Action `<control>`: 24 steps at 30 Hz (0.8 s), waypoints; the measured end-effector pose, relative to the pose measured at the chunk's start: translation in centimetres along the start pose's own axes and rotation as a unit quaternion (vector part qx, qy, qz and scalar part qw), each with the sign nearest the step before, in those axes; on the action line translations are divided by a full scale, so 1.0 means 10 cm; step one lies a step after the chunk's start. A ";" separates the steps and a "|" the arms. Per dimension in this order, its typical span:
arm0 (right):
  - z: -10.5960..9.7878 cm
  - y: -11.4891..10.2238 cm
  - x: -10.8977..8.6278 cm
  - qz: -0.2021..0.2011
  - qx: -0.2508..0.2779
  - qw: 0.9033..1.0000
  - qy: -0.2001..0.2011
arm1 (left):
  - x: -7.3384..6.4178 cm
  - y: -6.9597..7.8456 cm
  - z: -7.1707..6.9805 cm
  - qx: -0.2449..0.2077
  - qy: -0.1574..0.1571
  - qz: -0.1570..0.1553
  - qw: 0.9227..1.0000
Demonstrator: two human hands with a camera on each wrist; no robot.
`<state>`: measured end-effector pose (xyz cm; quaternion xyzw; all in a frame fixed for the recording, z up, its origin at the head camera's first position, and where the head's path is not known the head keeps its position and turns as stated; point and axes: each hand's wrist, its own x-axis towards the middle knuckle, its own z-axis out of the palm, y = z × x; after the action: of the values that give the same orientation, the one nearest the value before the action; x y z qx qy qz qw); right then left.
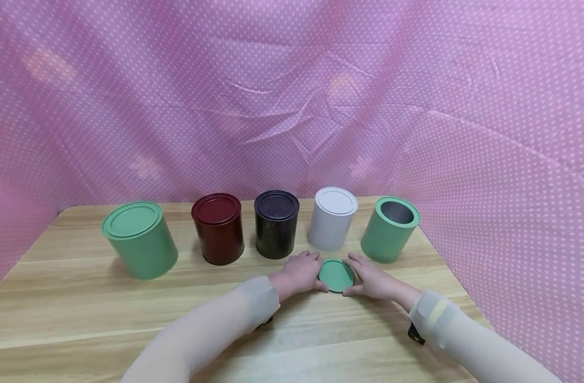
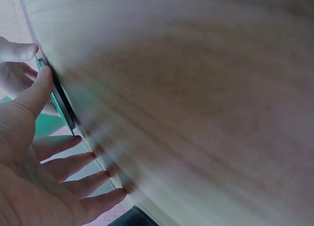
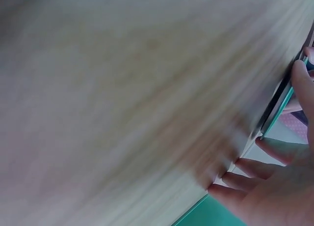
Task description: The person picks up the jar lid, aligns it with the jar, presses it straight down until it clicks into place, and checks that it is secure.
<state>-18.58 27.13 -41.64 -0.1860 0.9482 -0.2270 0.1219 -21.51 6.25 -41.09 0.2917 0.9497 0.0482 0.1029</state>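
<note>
A round green lid (image 1: 336,275) lies flat between my two hands, close over the wooden table. My left hand (image 1: 302,272) grips its left edge, thumb at the near side and index finger at the far side. On the right edge my right hand (image 1: 370,278) holds it the same way. In the left wrist view the lid (image 2: 59,98) shows edge-on with a dark underside, and the other fingers (image 2: 81,182) spread down toward the tabletop. Behind my right hand stands an uncovered green can (image 1: 387,234) with a dark grey inside.
Behind the hands, lidded cans form a row: a large green can (image 1: 145,250), a dark red can (image 1: 221,239), a black can (image 1: 275,234) and a white can (image 1: 330,229). The wooden table (image 1: 81,319) ends at a pink dotted cloth (image 1: 282,106) at the back and sides.
</note>
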 end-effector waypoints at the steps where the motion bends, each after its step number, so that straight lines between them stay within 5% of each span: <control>1: -0.01 0.00 0.00 -0.001 0.001 1.000 0.000 | 0.00 0.00 0.00 -0.003 0.000 0.000 1.000; 10: -0.04 0.06 -0.03 -0.033 0.024 0.999 0.031 | 0.02 -0.03 -0.02 -0.031 0.018 0.015 0.999; 24: -0.15 0.02 -0.11 -0.029 0.039 0.997 0.065 | 0.04 -0.09 -0.16 -0.122 0.047 0.085 0.988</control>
<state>-18.12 28.36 -40.26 -0.1935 0.9387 -0.2786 0.0605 -22.70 5.69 -39.76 0.3544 0.9122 0.1855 0.0885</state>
